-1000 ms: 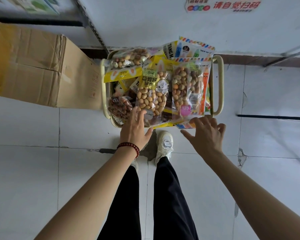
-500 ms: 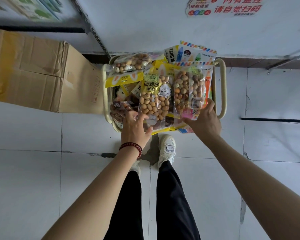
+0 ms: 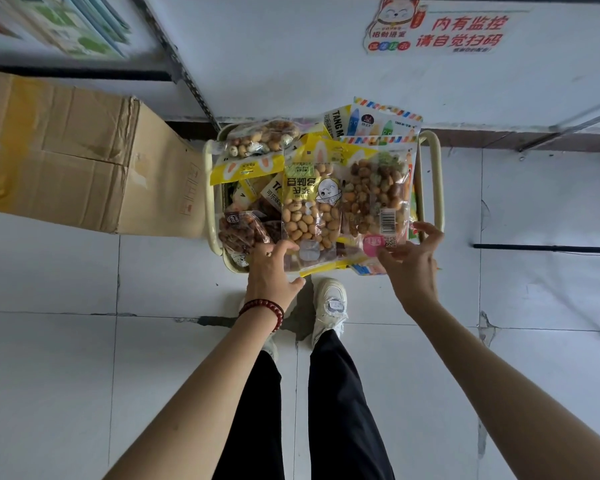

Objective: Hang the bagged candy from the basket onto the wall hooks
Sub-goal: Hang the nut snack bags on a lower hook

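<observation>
View from my head, looking down at a cream basket [image 3: 438,188] heaped with snack bags, standing on the tiled floor [image 3: 49,341] against a white wall [image 3: 291,46]. A cardboard box [image 3: 66,161] lies to its left.

My right hand [image 3: 413,268] is at the near edge of the mixed-nut bag [image 3: 374,195], which lies on top of the heap. Half a second ago this hand was closed over the bag's lower corner; now its fingers [image 3: 426,228] are spread wide and fairly straight, with the thumb on the pink label and the fingers at the right corner.

My left hand [image 3: 271,275], with a red bead bracelet [image 3: 262,308], stays where it was. Its relaxed fingers rest on the yellow bag [image 3: 309,209] and the brown bag [image 3: 245,226] and grip nothing.
</observation>
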Demonstrator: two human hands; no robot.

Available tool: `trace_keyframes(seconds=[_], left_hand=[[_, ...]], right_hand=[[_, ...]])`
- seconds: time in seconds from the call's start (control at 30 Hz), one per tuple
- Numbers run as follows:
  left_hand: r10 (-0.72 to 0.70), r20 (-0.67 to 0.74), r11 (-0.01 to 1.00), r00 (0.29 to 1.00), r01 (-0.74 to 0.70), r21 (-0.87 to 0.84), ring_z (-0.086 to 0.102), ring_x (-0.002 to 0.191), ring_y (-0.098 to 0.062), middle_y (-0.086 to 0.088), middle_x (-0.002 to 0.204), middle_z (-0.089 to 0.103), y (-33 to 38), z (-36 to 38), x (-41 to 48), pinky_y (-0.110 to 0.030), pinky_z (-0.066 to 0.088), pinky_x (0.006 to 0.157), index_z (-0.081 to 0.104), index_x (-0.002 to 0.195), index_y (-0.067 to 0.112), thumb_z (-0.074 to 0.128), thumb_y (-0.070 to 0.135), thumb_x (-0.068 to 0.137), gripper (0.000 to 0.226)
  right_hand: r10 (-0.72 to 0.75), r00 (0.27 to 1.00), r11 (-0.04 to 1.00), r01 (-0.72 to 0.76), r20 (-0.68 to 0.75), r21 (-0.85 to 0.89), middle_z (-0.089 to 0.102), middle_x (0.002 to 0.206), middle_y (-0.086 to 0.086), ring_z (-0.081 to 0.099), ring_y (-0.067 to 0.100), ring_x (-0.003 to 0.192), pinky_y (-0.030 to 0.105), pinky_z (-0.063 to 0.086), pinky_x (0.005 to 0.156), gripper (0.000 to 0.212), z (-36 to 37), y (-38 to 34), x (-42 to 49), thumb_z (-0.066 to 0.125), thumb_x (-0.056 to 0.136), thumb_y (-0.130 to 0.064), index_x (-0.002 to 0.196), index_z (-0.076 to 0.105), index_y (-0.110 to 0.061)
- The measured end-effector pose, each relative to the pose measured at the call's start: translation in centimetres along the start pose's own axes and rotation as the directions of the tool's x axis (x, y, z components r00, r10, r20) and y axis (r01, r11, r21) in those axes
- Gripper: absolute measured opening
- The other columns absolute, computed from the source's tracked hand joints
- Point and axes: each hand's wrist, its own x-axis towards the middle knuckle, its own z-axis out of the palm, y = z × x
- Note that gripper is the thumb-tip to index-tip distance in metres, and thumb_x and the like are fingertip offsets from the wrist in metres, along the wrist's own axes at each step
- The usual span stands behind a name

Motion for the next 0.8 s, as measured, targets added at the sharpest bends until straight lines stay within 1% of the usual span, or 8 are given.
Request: trace_keyframes(seconds=[0.07, 0.17, 0.27, 0.4, 0.5, 0.6, 0.7, 0.8], left_hand=[[-0.052, 0.007, 0.998, 0.999, 0.052, -0.028, 0.050, 0.110, -0.025, -0.011, 0.126, 0.044, 0.2, 0.3, -0.1, -0.028, 0.046, 0.083, 0.050, 0.120, 0.022, 0.079, 0.019, 0.070, 0.059], [-0.088, 0.021, 0.995, 0.996, 0.089, -0.054, 0.056, 0.107, -0.027, -0.011, 0.128, 0.046, 0.4, 0.7, -0.2, -0.035, 0.051, 0.083, 0.045, 0.121, 0.021, 0.078, 0.021, 0.072, 0.059], [-0.093, 0.031, 0.986, 0.995, 0.097, -0.135, 0.058, 0.102, -0.025, -0.011, 0.119, 0.053, 0.4, 1.1, -0.2, -0.039, 0.053, 0.083, 0.048, 0.117, 0.020, 0.078, 0.018, 0.073, 0.053], [-0.072, -0.013, 0.988, 0.997, 0.070, -0.139, 0.056, 0.096, -0.022, -0.009, 0.114, 0.049, 0.6, 1.3, -0.6, -0.029, 0.049, 0.081, 0.055, 0.115, 0.021, 0.080, 0.011, 0.068, 0.054], [-0.036, -0.098, 0.991, 0.995, 0.023, -0.132, 0.055, 0.094, -0.023, -0.003, 0.105, 0.044, 0.8, 1.1, -0.9, -0.029, 0.048, 0.079, 0.059, 0.112, 0.020, 0.082, 0.011, 0.066, 0.052], [0.016, -0.174, 0.988, 0.985, -0.042, -0.147, 0.054, 0.089, -0.021, -0.003, 0.105, 0.046, 0.8, 0.4, -0.9, -0.031, 0.052, 0.077, 0.061, 0.107, 0.020, 0.084, 0.018, 0.064, 0.049], [0.061, -0.222, 0.971, 0.973, -0.109, -0.214, 0.049, 0.085, -0.011, -0.001, 0.108, 0.048, 1.3, -0.5, -1.1, -0.009, 0.044, 0.071, 0.062, 0.103, 0.022, 0.085, 0.038, 0.059, 0.052], [0.007, -0.262, 0.941, 0.965, -0.095, -0.325, 0.057, 0.086, -0.011, 0.004, 0.110, 0.047, 2.6, -1.3, -1.4, -0.008, 0.044, 0.068, 0.059, 0.098, 0.028, 0.078, 0.060, 0.053, 0.059]], right_hand=[[-0.019, 1.000, 0.998, 0.019, -0.008, 0.053, 0.068, 0.103, 0.011, 0.068, 0.019, 0.079, 0.030, 0.052, 0.068, 0.066, -0.3, 0.0, -0.3, 0.077, 0.076, -0.018, 0.120, 0.027, -0.014], [-0.099, 0.995, 0.995, 0.099, 0.025, -0.013, 0.064, 0.104, 0.000, 0.066, 0.010, 0.078, 0.019, 0.048, 0.062, 0.063, -0.8, -0.3, -0.8, 0.082, 0.070, -0.017, 0.112, 0.036, -0.019], [-0.164, 0.982, 0.983, 0.171, 0.092, -0.072, 0.065, 0.099, -0.008, 0.061, -0.004, 0.078, 0.022, 0.050, 0.069, 0.056, -1.3, -0.1, -1.1, 0.086, 0.063, -0.016, 0.104, 0.049, -0.023], [-0.230, 0.967, 0.965, 0.240, 0.107, -0.104, 0.064, 0.114, 0.000, 0.062, 0.006, 0.087, 0.021, 0.048, 0.075, 0.072, -1.8, 0.6, -1.5, 0.088, 0.059, -0.020, 0.120, 0.051, -0.019], [-0.307, 0.948, 0.938, 0.316, 0.081, -0.145, 0.062, 0.118, 0.007, 0.062, 0.010, 0.087, 0.019, 0.047, 0.076, 0.075, -1.8, 0.7, -1.7, 0.088, 0.059, -0.017, 0.124, 0.052, -0.013], [-0.413, 0.908, 0.889, 0.418, 0.067, -0.184, 0.058, 0.120, 0.016, 0.062, 0.015, 0.086, 0.023, 0.050, 0.077, 0.077, -2.0, 0.6, -1.8, 0.087, 0.059, -0.010, 0.127, 0.051, -0.006], [-0.471, 0.879, 0.848, 0.474, 0.075, -0.236, 0.058, 0.121, 0.020, 0.066, 0.019, 0.085, 0.032, 0.055, 0.079, 0.068, -2.5, 0.4, -2.2, 0.082, 0.065, -0.003, 0.127, 0.053, -0.005], [-0.443, 0.896, 0.875, 0.440, 0.032, -0.204, 0.063, 0.117, 0.012, 0.065, 0.013, 0.080, 0.025, 0.053, 0.078, 0.048, -3.1, -0.2, -2.8, 0.077, 0.072, -0.008, 0.117, 0.063, -0.010]])
